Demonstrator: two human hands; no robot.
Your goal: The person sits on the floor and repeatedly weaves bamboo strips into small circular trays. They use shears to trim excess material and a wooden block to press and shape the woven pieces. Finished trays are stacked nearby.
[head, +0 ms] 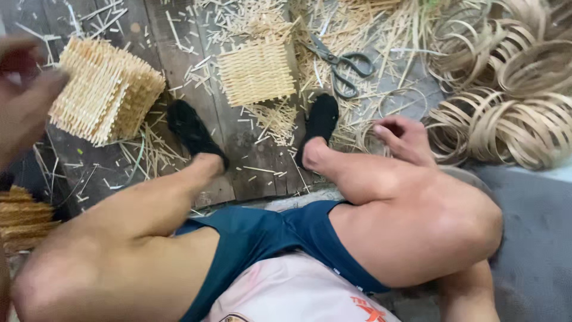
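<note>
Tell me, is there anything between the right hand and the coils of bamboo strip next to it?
Nothing visible. The right hand reaches past the knee, and its fingers are already at the edge of the coiled bamboo strips. The scissors lie farther off, on the plank floor, out of the way.

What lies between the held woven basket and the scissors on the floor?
In the head view, a flat woven panel lies between the basket and scissors, amid straw offcuts.

Dark plank floor (238,149) strewn with pale straw offcuts (357,36).

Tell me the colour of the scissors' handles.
Dark grey, on the scissors lying among straw clippings; head view shows them best.
</note>
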